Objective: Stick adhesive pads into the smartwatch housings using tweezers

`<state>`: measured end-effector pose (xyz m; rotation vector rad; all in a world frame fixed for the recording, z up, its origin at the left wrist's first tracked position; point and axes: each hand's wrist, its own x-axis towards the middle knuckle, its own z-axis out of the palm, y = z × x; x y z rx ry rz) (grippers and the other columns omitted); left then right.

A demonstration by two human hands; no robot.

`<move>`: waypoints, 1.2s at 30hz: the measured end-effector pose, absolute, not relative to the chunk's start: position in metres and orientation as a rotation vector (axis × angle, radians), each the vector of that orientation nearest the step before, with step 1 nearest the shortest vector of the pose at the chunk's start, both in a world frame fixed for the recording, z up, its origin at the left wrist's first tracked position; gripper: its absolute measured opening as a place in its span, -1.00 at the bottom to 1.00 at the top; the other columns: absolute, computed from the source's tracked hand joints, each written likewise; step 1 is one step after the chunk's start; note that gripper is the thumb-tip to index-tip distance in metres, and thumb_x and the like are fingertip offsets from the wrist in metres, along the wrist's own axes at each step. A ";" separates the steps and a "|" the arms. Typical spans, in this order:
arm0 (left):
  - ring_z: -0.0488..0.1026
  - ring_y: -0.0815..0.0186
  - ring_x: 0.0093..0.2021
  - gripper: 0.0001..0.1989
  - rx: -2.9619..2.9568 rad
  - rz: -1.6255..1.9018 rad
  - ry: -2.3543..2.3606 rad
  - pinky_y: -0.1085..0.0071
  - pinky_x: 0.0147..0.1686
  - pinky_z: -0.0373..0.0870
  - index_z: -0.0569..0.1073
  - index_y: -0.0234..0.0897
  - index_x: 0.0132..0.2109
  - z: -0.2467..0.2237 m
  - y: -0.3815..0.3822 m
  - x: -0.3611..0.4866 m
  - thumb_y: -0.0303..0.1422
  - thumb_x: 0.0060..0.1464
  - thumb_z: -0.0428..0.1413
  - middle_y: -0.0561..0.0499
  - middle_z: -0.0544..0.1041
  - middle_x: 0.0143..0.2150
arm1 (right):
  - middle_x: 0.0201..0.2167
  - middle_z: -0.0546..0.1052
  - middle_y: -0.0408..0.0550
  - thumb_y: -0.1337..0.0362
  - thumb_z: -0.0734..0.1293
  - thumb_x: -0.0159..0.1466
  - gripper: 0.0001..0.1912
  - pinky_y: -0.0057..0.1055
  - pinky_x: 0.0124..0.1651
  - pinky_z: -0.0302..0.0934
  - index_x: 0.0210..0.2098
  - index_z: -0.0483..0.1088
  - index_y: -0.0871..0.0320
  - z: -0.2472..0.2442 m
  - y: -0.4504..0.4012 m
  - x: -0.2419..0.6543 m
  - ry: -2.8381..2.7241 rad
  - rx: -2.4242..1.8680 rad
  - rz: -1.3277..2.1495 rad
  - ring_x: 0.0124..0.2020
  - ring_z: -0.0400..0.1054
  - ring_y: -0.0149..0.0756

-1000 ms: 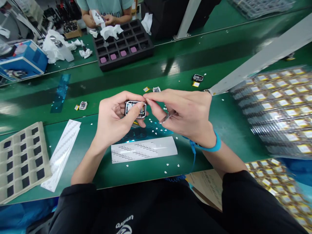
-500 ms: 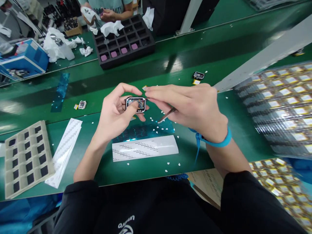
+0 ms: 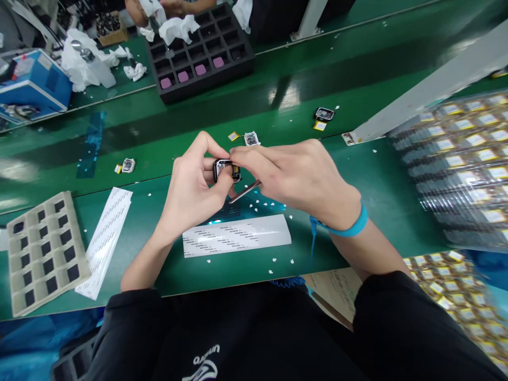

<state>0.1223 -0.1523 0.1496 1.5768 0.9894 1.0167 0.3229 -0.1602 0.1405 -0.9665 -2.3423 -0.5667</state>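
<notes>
Bench centre, six o'clock from the black tray (image 3: 206, 87): dark-framed watch-style module (image 3: 227, 170), circuitry exposed, held between both hands.
Left hand (image 3: 194, 185): thumb and fingers pinch the module's edges.
Right hand (image 3: 296, 182): fingertips pressed on the module, curled fingers gripping tweezers (image 3: 244, 192), one end hidden.
Risk: a slipped pinch could drop the module or jab the tweezers into its exposed parts; a loose wrist strap (image 3: 349, 227) could allow static damage.
</notes>
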 end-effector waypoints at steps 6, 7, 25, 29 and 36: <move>0.60 0.33 -0.59 -0.70 1.519 1.099 0.956 0.45 -0.61 0.49 0.31 -0.13 -0.22 0.155 -0.157 0.123 -0.34 0.19 0.34 0.18 0.60 -0.46 | -0.24 0.72 -0.21 0.39 0.27 0.58 -0.78 -0.42 -0.49 0.14 -0.04 0.58 0.14 0.134 -0.156 0.322 -2.129 -0.907 -0.348 -0.42 0.53 -0.45; 0.61 0.33 -0.58 -0.69 1.521 1.103 0.950 0.45 -0.60 0.52 0.31 -0.13 -0.22 0.158 -0.158 0.122 -0.32 0.20 0.34 0.17 0.62 -0.44 | -0.22 0.73 -0.21 0.34 0.30 0.58 -0.81 -0.45 -0.45 0.21 0.00 0.59 0.12 0.135 -0.156 0.323 -2.108 -0.896 -0.310 -0.39 0.55 -0.45; 0.59 0.32 -0.62 -0.70 1.533 1.074 0.907 0.45 -0.66 0.47 0.35 -0.15 -0.23 0.164 -0.162 0.118 -0.27 0.24 0.36 0.16 0.62 -0.47 | -0.35 0.66 -0.22 0.33 0.34 0.56 -0.85 -0.52 -0.43 0.29 -0.16 0.53 0.13 0.148 -0.159 0.328 -2.089 -0.879 -0.166 -0.43 0.53 -0.47; 0.59 0.32 -0.63 -0.72 1.534 1.076 0.881 0.43 -0.65 0.48 0.37 -0.16 -0.23 0.165 -0.162 0.118 -0.29 0.24 0.36 0.17 0.61 -0.47 | -0.25 0.70 -0.20 0.27 0.36 0.57 -0.90 -0.48 -0.46 0.24 -0.06 0.51 0.14 0.149 -0.159 0.329 -2.126 -0.845 -0.227 -0.40 0.53 -0.47; 0.61 0.31 -0.59 -0.71 1.541 1.070 0.903 0.43 -0.64 0.48 0.37 -0.16 -0.22 0.165 -0.162 0.118 -0.26 0.24 0.37 0.16 0.61 -0.46 | -0.22 0.65 -0.13 0.22 0.32 0.60 -0.84 -0.41 -0.37 0.33 -0.12 0.46 0.12 0.152 -0.156 0.330 -2.133 -0.813 -0.148 -0.24 0.58 -0.35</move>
